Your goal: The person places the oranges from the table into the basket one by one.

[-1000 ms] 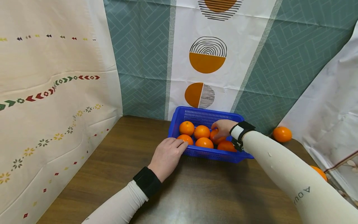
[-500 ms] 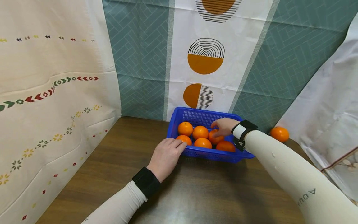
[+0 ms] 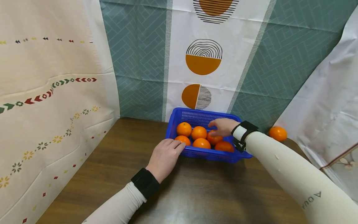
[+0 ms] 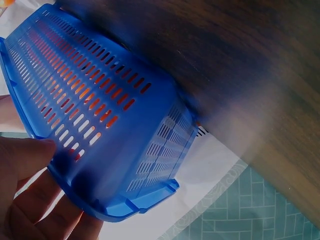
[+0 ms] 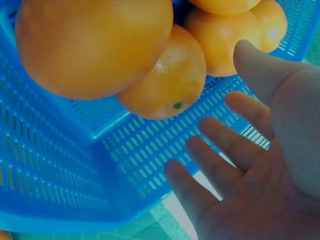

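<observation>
A blue slotted plastic basket holds several oranges. My left hand grips its near left rim; in the left wrist view the thumb presses the outside of the wall and the fingers curl beneath the rim. Over the right part of the basket is my right hand, its fingers loosely spread. One orange lies just under them, partly hidden by the hand. The right wrist view shows the bare palm with nothing in it, beside an orange with a green stem spot.
Another orange sits outside the basket, at the table's back right corner. Behind the basket hangs a patterned curtain. A cream cloth borders the brown table on the left, and a white cloth on the right.
My right hand's fingers have loosened and lifted slightly from the orange beneath them. My left hand keeps its place on the basket rim. The head view has shifted slightly.
</observation>
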Demonstrator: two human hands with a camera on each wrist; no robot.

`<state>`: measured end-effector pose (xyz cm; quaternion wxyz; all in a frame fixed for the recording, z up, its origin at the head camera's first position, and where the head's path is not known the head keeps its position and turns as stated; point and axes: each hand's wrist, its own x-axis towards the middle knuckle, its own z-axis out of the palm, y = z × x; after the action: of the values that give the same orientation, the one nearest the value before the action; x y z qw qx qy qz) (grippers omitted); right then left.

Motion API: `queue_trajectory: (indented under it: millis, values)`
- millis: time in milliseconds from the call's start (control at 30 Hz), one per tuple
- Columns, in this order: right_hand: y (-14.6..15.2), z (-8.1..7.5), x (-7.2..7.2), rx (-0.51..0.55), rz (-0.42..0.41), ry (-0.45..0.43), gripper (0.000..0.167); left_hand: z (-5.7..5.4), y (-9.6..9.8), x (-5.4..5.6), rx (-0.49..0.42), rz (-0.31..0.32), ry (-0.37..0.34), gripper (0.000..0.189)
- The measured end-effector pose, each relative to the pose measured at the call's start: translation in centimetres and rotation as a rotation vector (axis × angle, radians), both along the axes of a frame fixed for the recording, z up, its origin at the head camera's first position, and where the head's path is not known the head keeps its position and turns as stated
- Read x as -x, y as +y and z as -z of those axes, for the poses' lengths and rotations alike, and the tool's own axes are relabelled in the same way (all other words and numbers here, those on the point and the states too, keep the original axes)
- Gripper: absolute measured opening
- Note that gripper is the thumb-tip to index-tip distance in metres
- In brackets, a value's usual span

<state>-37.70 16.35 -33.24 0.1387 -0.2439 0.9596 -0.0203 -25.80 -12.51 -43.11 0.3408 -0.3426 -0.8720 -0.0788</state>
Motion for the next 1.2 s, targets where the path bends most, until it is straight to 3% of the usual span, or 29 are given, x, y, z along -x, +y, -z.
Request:
queue_trajectory:
  millis: [567, 933, 1200]
  values:
    - [-0.4, -0.2, -2.7, 0.049, -0.050, 0.136, 0.063, -0.1, 0.3, -0.1, -0.005, 0.001, -0.012, 0.031]
    - [1.4, -0.5, -5.9, 0.213, -0.114, 0.285, 0.065, -0.2, 0.5, -0.2, 0.006, -0.022, -0.044, 0.034]
    - [3.0, 0.0, -8.1, 0.257, -0.132, 0.369, 0.067, -0.2, 0.6, -0.2, 0.007, -0.028, -0.034, 0.034]
